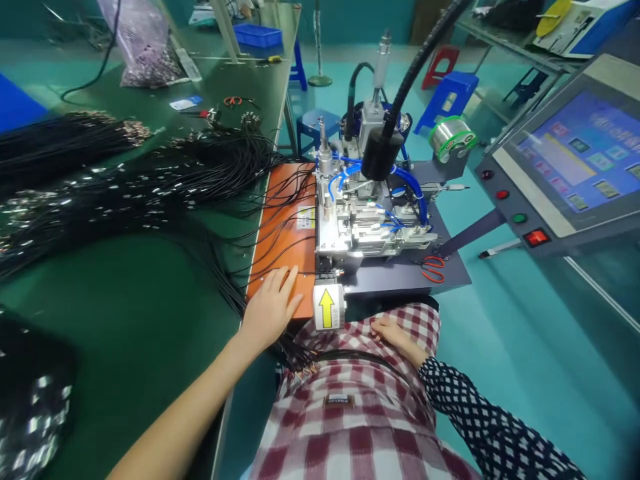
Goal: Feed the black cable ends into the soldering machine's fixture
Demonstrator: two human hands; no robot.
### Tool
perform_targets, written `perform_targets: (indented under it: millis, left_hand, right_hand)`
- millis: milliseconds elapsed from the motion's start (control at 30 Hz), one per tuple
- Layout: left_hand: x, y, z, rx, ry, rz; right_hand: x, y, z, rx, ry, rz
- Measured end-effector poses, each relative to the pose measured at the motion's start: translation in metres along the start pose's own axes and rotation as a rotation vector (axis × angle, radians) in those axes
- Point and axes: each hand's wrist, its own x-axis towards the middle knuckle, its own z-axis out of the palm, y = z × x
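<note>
Little room between left fingers (290, 281) and edge of orange plate (294, 256)

The apron (363, 443) is checked in maroon and white, with a dark band (367, 359) across it and a small brown label (339, 401) on its middle. Right of the apron, a dark sleeve (483, 400) bears white diamonds; left of it, forearm (193, 403) and left hand (270, 308) are bare.
</note>
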Motion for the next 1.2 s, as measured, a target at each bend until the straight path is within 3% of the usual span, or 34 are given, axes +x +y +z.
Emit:
perform_targets:
  millis: [233, 367, 500, 633, 733, 800, 867, 933, 1033, 1200]
  left_hand:
    - [-0.001, -0.001, -0.002, 0.029, -0.027, 0.012]
    - [0.025, -0.015, -0.004, -0.022, -0.070, 0.015]
    - [0.056, -0.033, -0.013, -0.164, -0.094, 0.026]
    - [0.050, -0.047, -0.045, -0.456, -0.120, 0.071]
    - [0.029, -0.051, -0.072, -0.502, -0.318, 0.238]
    - [0.018, -0.051, -0.081, -0.374, -0.443, 0.312]
    - [0.013, -0.052, -0.083, -0.243, -0.477, 0.323]
    - [0.013, -0.054, -0.082, -0.199, -0.488, 0.320]
    - [0.018, -0.063, -0.084, -0.315, -0.516, 0.324]
    - [0.017, -0.087, -0.096, -0.602, -0.374, 0.184]
  right_hand:
    - [0.009, 0.013, 0.002, -0.025, -0.062, 0.232]
    - [0.011, 0.009, 0.005, -0.011, -0.034, 0.264]
    - [0.013, 0.001, 0.007, -0.008, -0.037, 0.282]
    - [0.014, -0.008, 0.001, -0.011, -0.058, 0.298]
    - [0.013, -0.011, -0.008, -0.029, -0.053, 0.314]
    - [0.012, -0.014, -0.014, -0.047, -0.051, 0.321]
    - [0.010, -0.019, -0.019, -0.062, -0.052, 0.322]
    - [0.007, -0.028, -0.023, -0.074, -0.056, 0.319]
    - [0.000, -0.055, -0.030, -0.098, -0.065, 0.299]
    - [-0.016, -0.126, -0.037, -0.169, -0.243, 0.164]
